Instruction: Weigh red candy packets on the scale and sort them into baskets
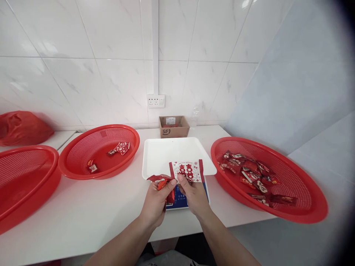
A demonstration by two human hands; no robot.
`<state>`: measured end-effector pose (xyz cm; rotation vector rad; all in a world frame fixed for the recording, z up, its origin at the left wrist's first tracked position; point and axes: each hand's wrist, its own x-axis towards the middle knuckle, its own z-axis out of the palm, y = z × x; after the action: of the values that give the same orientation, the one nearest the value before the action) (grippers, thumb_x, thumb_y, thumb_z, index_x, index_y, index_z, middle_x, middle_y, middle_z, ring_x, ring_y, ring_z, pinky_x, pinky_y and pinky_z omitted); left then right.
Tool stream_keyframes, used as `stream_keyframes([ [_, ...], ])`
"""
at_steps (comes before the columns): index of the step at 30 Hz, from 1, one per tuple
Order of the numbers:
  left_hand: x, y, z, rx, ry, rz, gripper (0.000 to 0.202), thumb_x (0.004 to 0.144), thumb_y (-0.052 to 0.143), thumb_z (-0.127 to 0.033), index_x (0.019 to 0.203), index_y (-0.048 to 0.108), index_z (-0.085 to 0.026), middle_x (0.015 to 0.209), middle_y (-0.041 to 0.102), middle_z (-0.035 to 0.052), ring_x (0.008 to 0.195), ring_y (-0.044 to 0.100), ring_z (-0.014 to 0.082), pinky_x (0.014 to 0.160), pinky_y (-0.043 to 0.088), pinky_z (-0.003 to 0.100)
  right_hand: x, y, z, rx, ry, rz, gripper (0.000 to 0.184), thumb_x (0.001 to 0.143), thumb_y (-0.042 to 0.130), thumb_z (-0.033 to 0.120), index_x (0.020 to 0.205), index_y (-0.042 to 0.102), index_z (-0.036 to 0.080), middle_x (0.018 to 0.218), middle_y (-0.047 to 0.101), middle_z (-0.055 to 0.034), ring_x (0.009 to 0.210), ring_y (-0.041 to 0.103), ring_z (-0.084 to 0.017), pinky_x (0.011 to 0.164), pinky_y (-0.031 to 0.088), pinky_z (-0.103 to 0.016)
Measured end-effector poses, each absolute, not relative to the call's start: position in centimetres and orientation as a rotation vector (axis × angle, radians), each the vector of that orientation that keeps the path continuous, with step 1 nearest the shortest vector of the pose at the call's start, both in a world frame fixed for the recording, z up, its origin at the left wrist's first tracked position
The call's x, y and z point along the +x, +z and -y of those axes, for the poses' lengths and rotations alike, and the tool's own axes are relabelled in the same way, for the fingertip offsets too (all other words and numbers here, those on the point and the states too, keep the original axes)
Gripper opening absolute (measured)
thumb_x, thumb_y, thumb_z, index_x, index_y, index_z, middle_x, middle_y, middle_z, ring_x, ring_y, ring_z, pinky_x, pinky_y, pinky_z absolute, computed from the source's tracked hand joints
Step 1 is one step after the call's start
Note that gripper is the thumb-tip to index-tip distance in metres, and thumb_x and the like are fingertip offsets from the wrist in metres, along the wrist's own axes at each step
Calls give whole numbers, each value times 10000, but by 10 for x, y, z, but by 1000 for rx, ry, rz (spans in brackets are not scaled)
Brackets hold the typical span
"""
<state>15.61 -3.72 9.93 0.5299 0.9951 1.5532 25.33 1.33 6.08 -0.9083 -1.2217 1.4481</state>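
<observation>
My right hand pinches the lower edge of a white and red printed bag, held upright over the front edge of a white tray. My left hand is closed round several small red wrapped candies right beside the bag. The tray rests on a scale whose blue face shows under my hands. Both hands nearly touch at the fingertips.
A red mesh basket on the right holds several red candy packets. A red basket at left centre holds three packets; another red basket is at the far left. A brown cardboard box, a red plastic bag and a wall socket are behind.
</observation>
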Motion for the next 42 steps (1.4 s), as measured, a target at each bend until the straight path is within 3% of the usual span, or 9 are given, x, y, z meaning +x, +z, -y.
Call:
stream_keyframes([
  [3, 156, 98, 38, 551, 1549, -973, 193, 623, 769, -304, 707, 667, -163, 583, 602, -36, 511, 494, 66, 528, 388, 184, 254, 62, -13, -888, 1486, 1271, 295, 715, 643, 470, 887, 635, 230, 724, 633, -21, 587, 542, -152, 559, 473, -304],
  [7, 157, 97, 38, 537, 1529, -960, 187, 628, 767, -297, 684, 658, -156, 565, 577, -40, 492, 470, 52, 506, 376, 171, 256, 66, -10, -971, 1378, 1288, 306, 707, 653, 461, 930, 649, 250, 907, 665, -46, 858, 591, -211, 779, 473, -363],
  [9, 156, 97, 38, 526, 1530, -961, 190, 623, 772, -289, 653, 643, -153, 510, 524, -56, 446, 413, 38, 453, 332, 163, 257, 66, -11, -985, 1391, 1295, 292, 687, 664, 479, 857, 654, 241, 822, 664, -39, 790, 591, -205, 728, 478, -354],
  [12, 153, 97, 38, 534, 1536, -966, 190, 630, 767, -286, 650, 633, -152, 501, 504, -59, 439, 395, 37, 434, 312, 160, 260, 65, -16, -936, 1452, 1306, 343, 674, 641, 553, 658, 605, 212, 553, 566, -7, 535, 504, -153, 502, 420, -297],
  [15, 149, 97, 38, 534, 1533, -966, 186, 638, 762, -279, 642, 626, -152, 495, 488, -61, 437, 385, 34, 430, 307, 155, 263, 66, -20, -882, 1463, 1247, 395, 712, 583, 590, 653, 579, 200, 522, 522, 7, 471, 442, -119, 418, 327, -254],
  [22, 150, 97, 38, 509, 1514, -968, 190, 614, 777, -269, 690, 648, -153, 491, 487, -63, 434, 385, 35, 416, 297, 153, 266, 71, -20, -958, 1318, 1271, 359, 756, 583, 526, 655, 572, 182, 571, 533, 5, 524, 464, -113, 509, 396, -251],
  [28, 146, 98, 37, 504, 1531, -959, 182, 634, 766, -265, 690, 638, -147, 500, 481, -67, 440, 383, 24, 427, 301, 136, 268, 72, -21, -1010, 1348, 1349, 428, 716, 577, 591, 659, 583, 166, 561, 561, -12, 500, 483, -124, 483, 399, -256],
  [35, 147, 95, 37, 485, 1520, -969, 185, 639, 764, -259, 698, 636, -140, 506, 466, -67, 442, 377, 17, 426, 305, 125, 269, 70, -22, -1041, 1276, 1417, 364, 740, 589, 532, 677, 611, 174, 580, 578, -9, 538, 505, -129, 505, 406, -253],
  [42, 144, 93, 37, 513, 1539, -969, 199, 646, 757, -265, 681, 610, -136, 503, 461, -65, 449, 386, 26, 431, 322, 133, 270, 73, -22, -950, 1383, 1358, 456, 698, 571, 625, 660, 579, 171, 556, 545, -9, 491, 465, -112, 459, 393, -245],
])
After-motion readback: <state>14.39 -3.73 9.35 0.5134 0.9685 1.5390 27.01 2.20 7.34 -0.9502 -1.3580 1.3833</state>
